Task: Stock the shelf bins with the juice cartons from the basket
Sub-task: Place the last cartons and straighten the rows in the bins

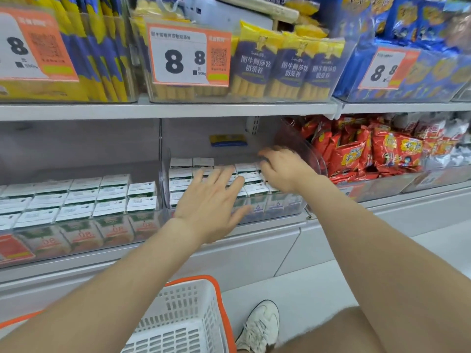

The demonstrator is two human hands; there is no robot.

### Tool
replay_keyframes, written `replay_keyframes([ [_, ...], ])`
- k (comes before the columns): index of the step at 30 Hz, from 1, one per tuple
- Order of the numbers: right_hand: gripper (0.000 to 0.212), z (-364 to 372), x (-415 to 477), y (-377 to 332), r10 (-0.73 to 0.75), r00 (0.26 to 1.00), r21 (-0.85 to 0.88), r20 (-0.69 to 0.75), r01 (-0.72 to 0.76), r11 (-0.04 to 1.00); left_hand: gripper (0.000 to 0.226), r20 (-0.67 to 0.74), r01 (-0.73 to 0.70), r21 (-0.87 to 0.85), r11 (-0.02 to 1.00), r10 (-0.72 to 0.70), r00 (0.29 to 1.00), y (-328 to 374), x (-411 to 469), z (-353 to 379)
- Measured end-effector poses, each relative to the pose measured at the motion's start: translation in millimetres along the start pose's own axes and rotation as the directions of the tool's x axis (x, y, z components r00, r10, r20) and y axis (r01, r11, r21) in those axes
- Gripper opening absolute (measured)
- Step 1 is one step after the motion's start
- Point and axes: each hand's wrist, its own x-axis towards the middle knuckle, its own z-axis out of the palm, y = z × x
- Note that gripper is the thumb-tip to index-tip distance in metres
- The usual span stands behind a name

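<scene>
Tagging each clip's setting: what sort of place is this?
Most likely a grocery shop aisle: price tags front clear shelf bins of snack packs and juice cartons, and a shopping basket sits below.

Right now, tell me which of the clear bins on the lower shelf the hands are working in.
The middle bin: left hand and right hand both reach over it. The left bin shows orange-fronted cartons; the right bin holds red snack bags.

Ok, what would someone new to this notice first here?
The left hand, spread open, and the right hand, curled farther back, reach into the clear middle bin of white-topped juice cartons on the lower shelf. Above, an orange price tag reads 8.8; red snack bags crowd the right.
</scene>
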Motion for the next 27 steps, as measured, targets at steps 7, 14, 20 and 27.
replay_keyframes([
  [7, 0.034, 3, 16, 1, 0.086, 0.978, 0.065, 0.192, -0.100, 0.993, 0.073, 0.046, 0.101, -0.010, 0.995, -0.101, 0.994, 2, 1, 7],
  [14, 0.065, 1, 6, -3, 0.110, 0.966, 0.071, 0.232, -0.129, 0.989, 0.070, 0.061, 0.117, 0.003, 0.993, -0.117, 0.991, 3, -1, 3],
  [20, 0.060, 0, -2, -15, 0.029, 0.992, 0.058, 0.121, -0.036, 0.998, 0.076, 0.056, 0.112, 0.001, 0.994, -0.112, 0.992, 4, -1, 0],
  [27, 0.049, 15, 11, -68, -0.179, 0.984, 0.127, 0.021, 0.175, 0.976, 0.085, 0.030, 0.191, -0.039, 0.981, -0.190, 0.981, 4, -4, -7],
])
